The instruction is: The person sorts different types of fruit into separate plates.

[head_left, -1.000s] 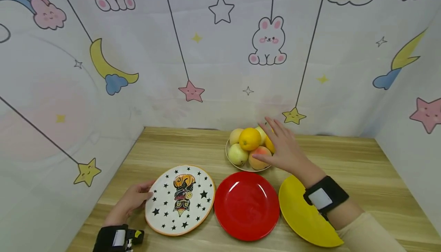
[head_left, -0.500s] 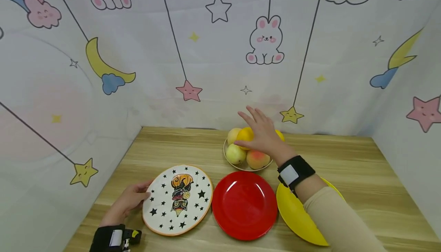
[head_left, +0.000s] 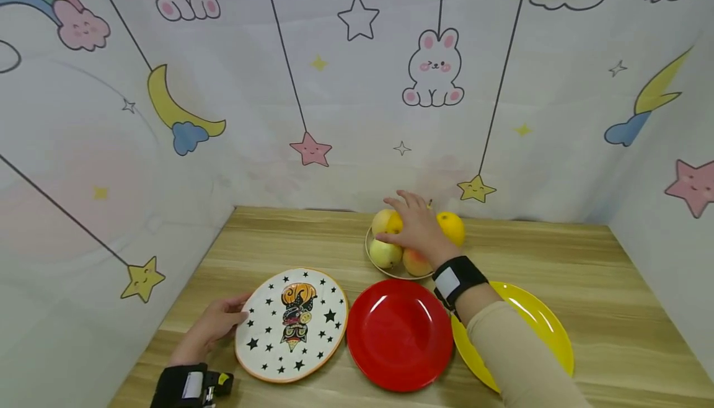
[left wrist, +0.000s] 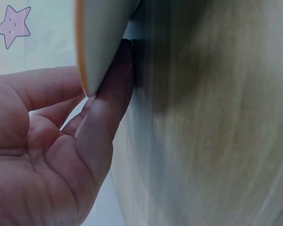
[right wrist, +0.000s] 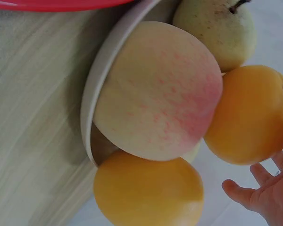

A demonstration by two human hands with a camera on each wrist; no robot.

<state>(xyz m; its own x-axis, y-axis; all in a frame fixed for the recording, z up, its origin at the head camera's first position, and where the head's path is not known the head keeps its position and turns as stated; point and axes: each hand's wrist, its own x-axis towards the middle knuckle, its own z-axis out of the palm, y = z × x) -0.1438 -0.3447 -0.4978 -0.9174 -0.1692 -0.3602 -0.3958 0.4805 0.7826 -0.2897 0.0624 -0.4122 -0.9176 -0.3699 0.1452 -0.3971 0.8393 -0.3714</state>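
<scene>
My left hand [head_left: 214, 321] pinches the left rim of a white plate [head_left: 262, 327] printed with black stars and a cartoon figure. In the left wrist view the plate's orange-edged rim [left wrist: 80, 56] lies between the fingers and thumb, slightly above the wood. My right hand [head_left: 417, 228] reaches over a fruit bowl [right wrist: 92, 94], its fingers spread around an orange [right wrist: 247, 115]. Fingertips come up to the orange's edge; firm contact cannot be told. A peach [right wrist: 160, 94], a pear [right wrist: 214, 30] and another orange [right wrist: 148, 188] share the bowl.
A red plate [head_left: 398, 333] sits in the middle, close beside the white one. On its right is a yellow plate [head_left: 549, 333], partly hidden under my right forearm. The wooden table [head_left: 290, 234] meets a cartoon-printed cloth wall [head_left: 357, 98] behind the bowl.
My right hand has moved left, then down over the orange in the bowl. The left hand keeps its hold on the white plate's rim.
</scene>
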